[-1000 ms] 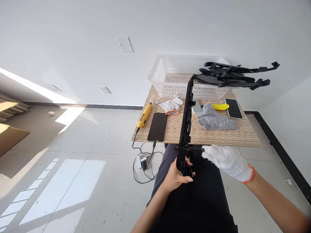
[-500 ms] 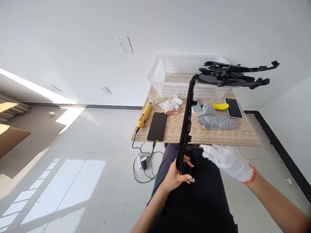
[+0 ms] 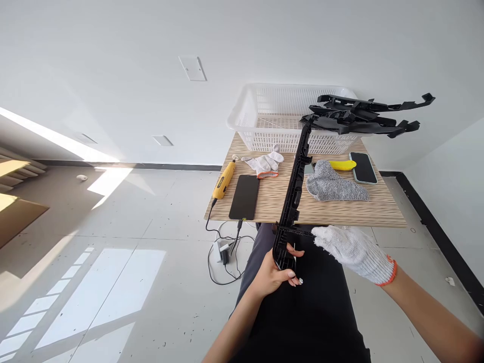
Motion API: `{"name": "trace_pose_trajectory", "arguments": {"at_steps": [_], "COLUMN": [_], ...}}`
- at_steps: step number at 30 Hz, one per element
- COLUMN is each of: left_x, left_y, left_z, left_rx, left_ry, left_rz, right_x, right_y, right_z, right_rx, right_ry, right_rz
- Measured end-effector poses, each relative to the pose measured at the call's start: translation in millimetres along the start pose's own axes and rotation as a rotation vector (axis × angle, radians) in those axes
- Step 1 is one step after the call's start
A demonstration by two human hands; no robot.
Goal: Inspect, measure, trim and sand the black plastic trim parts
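One black strip (image 3: 296, 187) in left hand (image 3: 273, 275), black parts (image 3: 359, 119) atop basket (image 3: 264, 137)

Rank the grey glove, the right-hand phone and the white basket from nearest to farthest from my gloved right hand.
From the gloved right hand:
1. grey glove, just ahead on the table.
2. phone, behind the glove, right side.
3. white basket, at the table's back edge.
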State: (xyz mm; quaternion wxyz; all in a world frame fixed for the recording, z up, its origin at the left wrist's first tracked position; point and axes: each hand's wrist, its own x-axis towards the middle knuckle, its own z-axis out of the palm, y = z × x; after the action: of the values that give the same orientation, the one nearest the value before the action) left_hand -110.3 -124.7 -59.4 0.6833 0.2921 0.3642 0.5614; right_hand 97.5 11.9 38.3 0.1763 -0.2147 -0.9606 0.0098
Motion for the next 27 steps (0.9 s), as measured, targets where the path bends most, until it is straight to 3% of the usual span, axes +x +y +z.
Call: {"name": "trace_pose_trajectory", "arguments": {"at_steps": [2,6,11,18,27], "left_x": [0,0,2,0,1], "left_y": [-1,-1,2,11,9], "left_z": [-1.0,-3.5,-3.8,0.7,3.3], "left_rx": [-0.027,-0.054,-0.043,0.007,0.014], "left_ry": [-0.013,-0.011,-0.012,0.029,0.055], "left_rz": [0.019,0.009,-0.005,-0.076,-0.069], "right_x": [2,4,7,4,3], "right_y": [-2,-5,-6,0,1], "right_z": [0,0,0,5,6], "right_rx": [0.014,-0.066,-0.11,-0.165,-0.15], "right_ry": [0.018,0.108,0.08,0.162,0.14], "right_rz": [-0.027,0.056,0.029,-0.078,-0.025]}}
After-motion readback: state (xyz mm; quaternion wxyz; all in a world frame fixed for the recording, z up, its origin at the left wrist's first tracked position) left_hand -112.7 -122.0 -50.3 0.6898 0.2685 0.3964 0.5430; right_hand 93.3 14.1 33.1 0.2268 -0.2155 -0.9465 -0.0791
